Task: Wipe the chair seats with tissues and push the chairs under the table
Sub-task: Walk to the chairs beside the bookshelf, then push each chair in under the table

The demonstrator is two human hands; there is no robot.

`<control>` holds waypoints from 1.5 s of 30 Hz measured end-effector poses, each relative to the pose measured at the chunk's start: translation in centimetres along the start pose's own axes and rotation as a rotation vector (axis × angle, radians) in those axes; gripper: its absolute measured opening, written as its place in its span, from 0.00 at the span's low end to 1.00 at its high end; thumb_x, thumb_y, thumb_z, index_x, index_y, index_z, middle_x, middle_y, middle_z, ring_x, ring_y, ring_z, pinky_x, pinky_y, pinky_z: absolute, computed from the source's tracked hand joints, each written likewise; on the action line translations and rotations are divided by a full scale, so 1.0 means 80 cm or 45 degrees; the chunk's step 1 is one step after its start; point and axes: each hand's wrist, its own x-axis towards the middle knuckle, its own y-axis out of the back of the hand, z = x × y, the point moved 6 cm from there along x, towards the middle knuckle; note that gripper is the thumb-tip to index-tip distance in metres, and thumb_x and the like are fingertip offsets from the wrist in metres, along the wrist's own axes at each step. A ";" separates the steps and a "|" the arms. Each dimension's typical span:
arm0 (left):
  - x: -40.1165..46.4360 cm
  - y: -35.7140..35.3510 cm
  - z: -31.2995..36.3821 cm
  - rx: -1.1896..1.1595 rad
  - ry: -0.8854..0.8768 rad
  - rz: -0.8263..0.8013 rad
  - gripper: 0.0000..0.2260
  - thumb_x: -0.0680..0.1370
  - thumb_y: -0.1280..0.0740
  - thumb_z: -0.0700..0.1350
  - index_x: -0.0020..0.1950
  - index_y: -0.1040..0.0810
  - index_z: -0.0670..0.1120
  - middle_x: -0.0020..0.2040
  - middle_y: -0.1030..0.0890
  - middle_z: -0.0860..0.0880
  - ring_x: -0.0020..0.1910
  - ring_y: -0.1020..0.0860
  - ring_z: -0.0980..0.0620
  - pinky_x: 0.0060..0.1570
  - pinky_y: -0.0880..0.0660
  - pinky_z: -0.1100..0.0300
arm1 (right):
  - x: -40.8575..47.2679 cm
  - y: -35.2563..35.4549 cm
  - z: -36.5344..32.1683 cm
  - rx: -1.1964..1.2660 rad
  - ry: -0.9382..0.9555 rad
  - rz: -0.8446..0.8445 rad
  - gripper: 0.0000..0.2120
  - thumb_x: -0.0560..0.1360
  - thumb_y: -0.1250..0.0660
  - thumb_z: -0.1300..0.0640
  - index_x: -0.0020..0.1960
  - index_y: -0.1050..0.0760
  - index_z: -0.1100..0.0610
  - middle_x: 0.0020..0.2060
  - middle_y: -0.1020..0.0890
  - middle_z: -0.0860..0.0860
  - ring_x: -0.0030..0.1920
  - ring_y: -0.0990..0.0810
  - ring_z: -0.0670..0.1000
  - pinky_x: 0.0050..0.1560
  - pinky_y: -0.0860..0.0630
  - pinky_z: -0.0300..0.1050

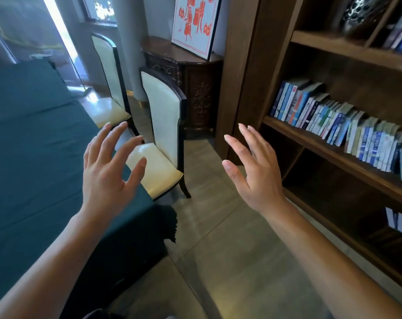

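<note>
A grey tiled floor [218, 261] runs through the middle of the room, from 6 o'clock up toward 12. The tall dark wooden bookcase [333, 146] fills the side from 1 to 4 o'clock, one shelf carrying a leaning row of mostly blue and white books [333, 120]. The table [30, 134], under a dark green cloth, takes the side from 7 to 10 o'clock, its cloth corner hanging down near the centre.

At 12 o'clock a carved dark cabinet [190, 88] stands against the wall, with a framed red-and-white picture [195, 21] propped on it.

Two chairs with cream seats and dark frames stand along the table's edge. The near chair [161, 125] is at the centre, its seat partly under the cloth. The far chair [108, 72] is at 11 o'clock behind it, also beside the table.

Both hands are raised, holding and touching nothing. The left hand [105, 173], just left of centre, has its fingers spread and lightly bent, in front of the table's edge and the near chair's seat. The right hand [253, 173], toward 3 o'clock, has straight fingers spread, above the floor.
</note>
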 end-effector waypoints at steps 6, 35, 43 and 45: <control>0.058 -0.088 -0.044 -0.065 0.066 0.047 0.15 0.83 0.36 0.50 0.67 0.21 0.46 0.76 0.29 0.43 0.78 0.34 0.41 0.72 0.33 0.36 | 0.072 -0.062 0.068 -0.016 0.019 0.002 0.22 0.85 0.40 0.43 0.73 0.23 0.52 0.77 0.29 0.57 0.80 0.35 0.57 0.75 0.35 0.66; 0.373 -0.468 -0.137 0.195 0.492 0.120 0.16 0.81 0.32 0.45 0.67 0.21 0.41 0.75 0.31 0.38 0.73 0.32 0.38 0.75 0.37 0.49 | 0.504 -0.330 0.409 0.335 0.346 -0.081 0.18 0.83 0.34 0.47 0.67 0.19 0.56 0.72 0.25 0.59 0.73 0.28 0.60 0.72 0.30 0.57; 0.368 -0.499 -0.203 0.415 0.706 0.213 0.16 0.82 0.33 0.46 0.68 0.22 0.42 0.75 0.31 0.39 0.74 0.33 0.40 0.75 0.35 0.45 | 0.592 -0.457 0.400 0.510 0.546 -0.208 0.19 0.83 0.34 0.46 0.70 0.20 0.53 0.74 0.27 0.59 0.74 0.29 0.60 0.74 0.32 0.56; 0.369 -0.514 -0.232 0.450 0.771 0.203 0.17 0.82 0.34 0.46 0.68 0.22 0.42 0.75 0.31 0.39 0.74 0.33 0.40 0.75 0.36 0.45 | 0.608 -0.498 0.391 0.524 0.617 -0.292 0.20 0.83 0.35 0.46 0.71 0.21 0.53 0.75 0.28 0.59 0.75 0.30 0.61 0.74 0.32 0.59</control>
